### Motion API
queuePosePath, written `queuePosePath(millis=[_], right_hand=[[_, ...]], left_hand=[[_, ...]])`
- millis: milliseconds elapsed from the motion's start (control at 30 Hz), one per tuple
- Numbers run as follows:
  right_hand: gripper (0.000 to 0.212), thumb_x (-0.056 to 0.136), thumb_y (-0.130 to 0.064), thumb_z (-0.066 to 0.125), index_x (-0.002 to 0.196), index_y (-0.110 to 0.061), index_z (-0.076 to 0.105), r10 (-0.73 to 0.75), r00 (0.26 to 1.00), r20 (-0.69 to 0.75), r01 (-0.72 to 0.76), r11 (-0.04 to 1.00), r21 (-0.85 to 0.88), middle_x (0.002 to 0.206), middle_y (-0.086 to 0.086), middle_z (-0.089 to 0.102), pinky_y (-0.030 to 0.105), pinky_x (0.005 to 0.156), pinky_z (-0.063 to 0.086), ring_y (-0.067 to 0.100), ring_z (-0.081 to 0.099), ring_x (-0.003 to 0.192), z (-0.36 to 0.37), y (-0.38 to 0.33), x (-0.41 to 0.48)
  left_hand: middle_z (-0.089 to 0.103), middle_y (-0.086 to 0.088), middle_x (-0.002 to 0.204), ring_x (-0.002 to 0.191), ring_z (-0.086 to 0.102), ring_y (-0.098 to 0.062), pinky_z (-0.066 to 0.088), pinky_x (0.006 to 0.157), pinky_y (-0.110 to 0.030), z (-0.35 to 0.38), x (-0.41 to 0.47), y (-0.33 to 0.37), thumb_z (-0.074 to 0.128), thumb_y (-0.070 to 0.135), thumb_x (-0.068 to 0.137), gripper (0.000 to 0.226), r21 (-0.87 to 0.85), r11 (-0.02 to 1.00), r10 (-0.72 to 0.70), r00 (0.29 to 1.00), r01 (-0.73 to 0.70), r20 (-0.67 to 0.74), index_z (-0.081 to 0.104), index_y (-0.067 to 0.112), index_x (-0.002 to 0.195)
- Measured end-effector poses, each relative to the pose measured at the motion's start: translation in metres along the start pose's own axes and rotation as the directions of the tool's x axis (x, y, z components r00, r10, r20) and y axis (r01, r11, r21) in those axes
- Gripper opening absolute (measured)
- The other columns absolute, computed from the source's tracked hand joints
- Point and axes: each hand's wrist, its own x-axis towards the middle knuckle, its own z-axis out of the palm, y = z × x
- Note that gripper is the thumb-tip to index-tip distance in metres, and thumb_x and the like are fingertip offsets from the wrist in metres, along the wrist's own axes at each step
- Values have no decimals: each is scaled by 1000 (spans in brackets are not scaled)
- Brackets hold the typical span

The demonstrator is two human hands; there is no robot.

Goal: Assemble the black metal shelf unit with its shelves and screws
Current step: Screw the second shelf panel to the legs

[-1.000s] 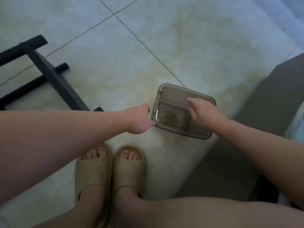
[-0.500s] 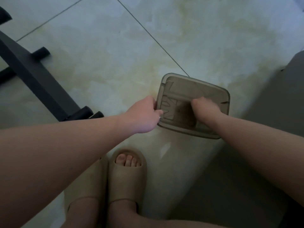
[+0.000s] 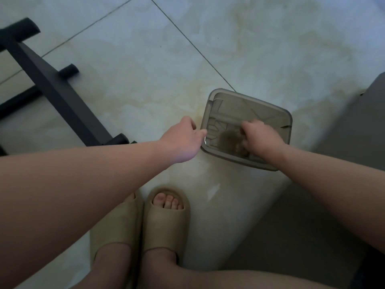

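box [image 3: 241, 109]: translucent grey, on tiled floor [image 3: 145, 80].
left hand [image 3: 181, 140]: thumb touching box's left rim.
right hand [image 3: 260, 138]: inside box, fingers curled.
frame [image 3: 56, 88]: black, lying on floor, left.

Dim, soft focus, perhaps wide-angle edge distortion

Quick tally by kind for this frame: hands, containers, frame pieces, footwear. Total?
Hands: 2 (left hand, right hand)
Plastic box: 1
Black metal frame: 1
Slippers: 2 (left slipper, right slipper)
Total: 6
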Motion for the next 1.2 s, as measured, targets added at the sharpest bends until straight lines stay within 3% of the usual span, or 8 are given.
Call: queuePosePath(millis=[133,300,533,733,833,933,1067,1200], right_hand=[[18,84,-3,62,101,-9,59,-159,974,-163,192,958,215,100,7,51,38,78,46,34,55,94,-40,-24,-23],[22,81,5,63,97,-9,62,-301,851,-431,464,816,345,92,0,53,11,74,39,6,51,76,-109,-88,-67],[23,88,-4,66,107,-16,59,-495,671,-552,708,649,279,91,-21,53,18,76,42,2,51,89,-190,-179,-139],[22,89,-3,61,108,-14,61,-617,574,-538,792,584,176,88,-24,51,29,78,42,11,49,91,-210,-230,-167],[18,95,-13,62,111,-19,60,-571,591,-569,772,606,194,103,-18,58,29,82,46,10,53,95,-210,-242,-159],[15,96,-17,61,111,-21,59,-517,684,-515,702,659,271,104,-14,63,30,86,48,10,58,98,-201,-254,-136],[26,98,-27,62,124,-21,59,-522,815,-251,578,765,284,117,-8,64,27,91,43,14,57,112,-164,-271,-88],[51,97,-44,61,142,-23,49,-605,794,65,603,796,52,139,-5,55,35,107,38,20,47,129,-127,-277,-43]], left_hand=[[66,-5,109,96,69,-26,53,92,-46,-29,-27,4,41,46,100,32,-5,1000,-22,999,22,-42,48,19,117],[70,-12,109,82,71,-25,57,88,-42,-80,-83,16,40,37,103,34,-367,924,-149,986,109,-81,57,9,115],[75,-18,102,90,75,-30,59,80,-39,-133,-178,21,27,57,105,72,-857,503,-124,991,111,55,65,-3,113],[69,-10,78,65,69,-24,57,71,-35,-166,-219,17,23,55,106,68,-921,387,-16,999,42,39,65,1,99],[61,-7,70,54,60,-18,52,57,-27,-174,-222,1,32,47,107,55,-903,424,-114,993,68,21,63,5,90],[58,-4,68,55,50,-13,43,54,-22,-178,-209,-29,40,36,106,40,-871,477,-232,973,118,4,60,9,84],[56,-2,66,55,48,-12,40,54,-21,-184,-168,-74,40,12,99,28,-880,458,-391,917,125,-73,60,10,80],[57,-3,68,54,50,-13,44,51,-21,-170,-116,-123,31,3,95,34,-906,409,-521,843,112,-131,63,8,86]])
